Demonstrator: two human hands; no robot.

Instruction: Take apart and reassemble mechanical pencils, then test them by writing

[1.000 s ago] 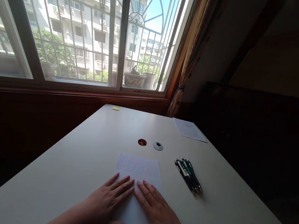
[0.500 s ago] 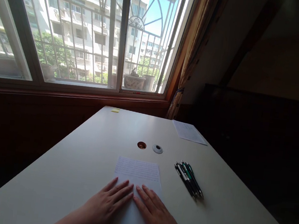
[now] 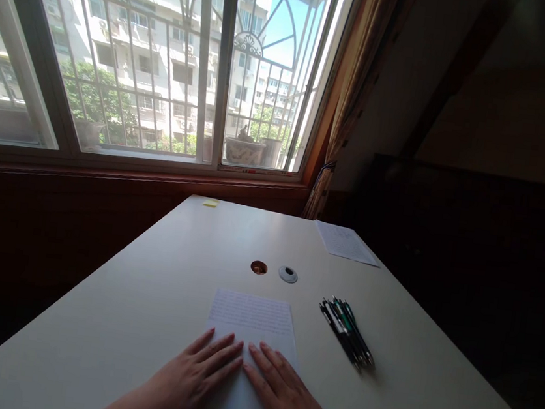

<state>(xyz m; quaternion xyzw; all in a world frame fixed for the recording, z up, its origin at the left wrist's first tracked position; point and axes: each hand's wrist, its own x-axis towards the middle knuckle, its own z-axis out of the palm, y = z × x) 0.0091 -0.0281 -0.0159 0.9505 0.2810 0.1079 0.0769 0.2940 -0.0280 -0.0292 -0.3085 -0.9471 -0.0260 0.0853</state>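
A sheet of paper (image 3: 254,312) with lines of writing on its upper part lies on the white table (image 3: 131,320) in front of me. My left hand (image 3: 197,370) rests flat on the left side of the sheet, fingers stretched forward. On the right side lies my right hand (image 3: 284,386), also flat with its fingers extended. The fingertips of the two hands nearly meet at the middle. Both palms cover the sheet's lower side parts. To the right of the sheet is a bunch of pens (image 3: 347,333), mostly black, some with green.
Beyond the sheet are a round hole (image 3: 259,267) in the tabletop and its grey cover (image 3: 288,274). Another written sheet (image 3: 347,243) lies at the far right edge. A yellow sticky note (image 3: 210,203) sits at the far left corner, below a barred window (image 3: 144,72).
The view has shifted very slightly, so the table things sit a little lower. Both hands stay flat on the paper, with no clear movement of their own.
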